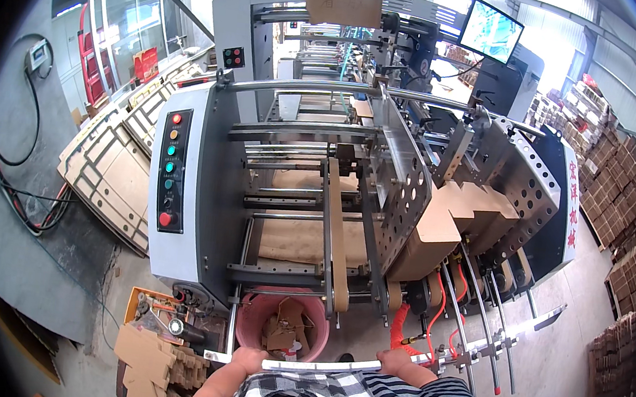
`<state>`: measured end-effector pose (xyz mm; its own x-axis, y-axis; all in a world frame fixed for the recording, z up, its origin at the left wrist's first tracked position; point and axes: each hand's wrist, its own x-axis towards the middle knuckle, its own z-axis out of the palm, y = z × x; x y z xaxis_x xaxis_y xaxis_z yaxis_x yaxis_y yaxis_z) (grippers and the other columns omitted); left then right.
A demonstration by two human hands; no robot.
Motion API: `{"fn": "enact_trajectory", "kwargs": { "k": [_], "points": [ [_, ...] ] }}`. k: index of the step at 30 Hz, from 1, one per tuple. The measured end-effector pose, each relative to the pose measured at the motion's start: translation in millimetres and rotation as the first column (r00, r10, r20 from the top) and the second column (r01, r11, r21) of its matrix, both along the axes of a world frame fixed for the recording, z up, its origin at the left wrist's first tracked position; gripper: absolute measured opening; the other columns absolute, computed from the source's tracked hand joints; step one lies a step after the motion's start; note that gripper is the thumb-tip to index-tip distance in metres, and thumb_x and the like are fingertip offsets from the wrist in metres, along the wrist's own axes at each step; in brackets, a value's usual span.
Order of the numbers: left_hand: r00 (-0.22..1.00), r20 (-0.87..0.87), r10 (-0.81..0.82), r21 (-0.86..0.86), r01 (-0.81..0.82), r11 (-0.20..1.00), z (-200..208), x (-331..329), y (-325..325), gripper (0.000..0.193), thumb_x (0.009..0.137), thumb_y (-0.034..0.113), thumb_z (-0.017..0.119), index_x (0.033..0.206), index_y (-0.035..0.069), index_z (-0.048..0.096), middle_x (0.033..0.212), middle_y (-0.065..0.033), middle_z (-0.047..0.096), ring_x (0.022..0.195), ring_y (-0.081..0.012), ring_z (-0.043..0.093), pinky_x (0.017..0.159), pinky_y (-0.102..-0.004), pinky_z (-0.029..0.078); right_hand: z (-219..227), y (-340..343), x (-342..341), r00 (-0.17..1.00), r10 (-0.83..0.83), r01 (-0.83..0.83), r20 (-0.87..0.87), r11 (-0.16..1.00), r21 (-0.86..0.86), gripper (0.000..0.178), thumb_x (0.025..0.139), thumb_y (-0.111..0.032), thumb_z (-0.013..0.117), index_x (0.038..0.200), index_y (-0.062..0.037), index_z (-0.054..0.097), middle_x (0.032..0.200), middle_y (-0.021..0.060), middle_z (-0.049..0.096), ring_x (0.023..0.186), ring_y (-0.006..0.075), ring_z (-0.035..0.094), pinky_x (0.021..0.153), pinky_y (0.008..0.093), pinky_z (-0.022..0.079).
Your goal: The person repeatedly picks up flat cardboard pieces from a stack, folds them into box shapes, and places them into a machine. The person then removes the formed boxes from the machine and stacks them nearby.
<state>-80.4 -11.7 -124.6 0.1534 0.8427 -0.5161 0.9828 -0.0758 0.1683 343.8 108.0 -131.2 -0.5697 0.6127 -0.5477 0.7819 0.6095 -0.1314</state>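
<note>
A: Where are the hands?
B: The left hand (249, 359) and right hand (396, 360) both curl closed around a white rail (317, 366) at the machine's (204, 187) near edge.
A: What's below?
B: A pink bucket (246, 320) of cardboard scraps, just beyond the rail.

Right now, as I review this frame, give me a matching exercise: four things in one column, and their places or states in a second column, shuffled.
Things:
1. pink bucket
2. stack of folded cardboard blanks
3. control panel with coloured buttons
4. monitor

Places or states:
A. mounted high at the top right, screen lit
B. on the machine's white left side
C. on the floor under the machine's near end, holding cardboard scraps
D. leaning in the feeder on the machine's right

Pairs: 1-C, 2-D, 3-B, 4-A
</note>
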Motion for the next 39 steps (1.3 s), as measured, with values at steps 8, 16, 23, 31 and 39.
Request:
{"fn": "enact_trajectory", "kwargs": {
  "k": [8, 16, 23, 31, 39],
  "points": [
    [1.0, -0.019, -0.019, 0.005, 0.019, 1.0, 1, 1, 0, 0.041, 0.076, 0.045, 0.06, 0.103, 0.016, 0.064, 0.101, -0.0093, 0.066, 0.095, -0.027, 0.063, 0.08, -0.0406, 0.05, -10, 0, 6, 0.996, 0.033, -0.028, -0.085, 0.997, 0.065, 0.042, 0.072, -0.046, 0.06, 0.092, -0.0085, 0.062, 0.087, 0.0121, 0.066, 0.08, 0.0319, 0.065, 0.069, 0.0427, 0.051],
    [1.0, -0.002, 0.0, -0.016, 0.0, 1.0, 3, 2, 2, 0.038, 0.078, 0.043, 0.057, 0.104, 0.017, 0.064, 0.103, -0.0091, 0.066, 0.095, -0.0269, 0.063, 0.08, -0.0406, 0.05, -3, -1, 2, 1.0, 0.015, -0.015, -0.013, 0.999, 0.036, 0.043, 0.07, -0.043, 0.063, 0.097, -0.0094, 0.061, 0.093, 0.0117, 0.066, 0.086, 0.0305, 0.064, 0.073, 0.0419, 0.051],
    [1.0, -0.005, 0.009, -0.028, -0.009, 1.0, 7, 3, 2, 0.037, 0.078, 0.042, 0.057, 0.106, 0.017, 0.064, 0.103, -0.0092, 0.066, 0.096, -0.0265, 0.063, 0.081, -0.0403, 0.05, 0, 0, 0, 1.0, 0.011, -0.012, 0.009, 1.0, 0.017, 0.044, 0.07, -0.041, 0.064, 0.1, -0.0101, 0.06, 0.095, 0.0112, 0.066, 0.089, 0.0296, 0.064, 0.075, 0.0412, 0.051],
    [1.0, 0.002, -0.006, 0.0, 0.006, 1.0, 2, 1, 1, 0.035, 0.076, 0.038, 0.059, 0.103, 0.017, 0.065, 0.101, -0.0083, 0.067, 0.094, -0.0265, 0.063, 0.079, -0.0406, 0.05, 2, 0, 0, 1.0, 0.017, -0.017, 0.005, 1.0, 0.02, 0.044, 0.07, -0.043, 0.064, 0.1, -0.0102, 0.06, 0.097, 0.011, 0.066, 0.09, 0.0293, 0.064, 0.075, 0.041, 0.051],
    [1.0, 0.015, -0.012, 0.017, 0.012, 1.0, 3, 1, 1, 0.034, 0.076, 0.037, 0.059, 0.102, 0.015, 0.064, 0.099, -0.0085, 0.067, 0.093, -0.0267, 0.064, 0.078, -0.0408, 0.051, -1, -1, 1, 1.0, 0.008, -0.008, -0.002, 1.0, 0.023, 0.045, 0.071, -0.044, 0.064, 0.1, -0.01, 0.06, 0.096, 0.0114, 0.066, 0.089, 0.0298, 0.064, 0.075, 0.0415, 0.051]
  ]
}}
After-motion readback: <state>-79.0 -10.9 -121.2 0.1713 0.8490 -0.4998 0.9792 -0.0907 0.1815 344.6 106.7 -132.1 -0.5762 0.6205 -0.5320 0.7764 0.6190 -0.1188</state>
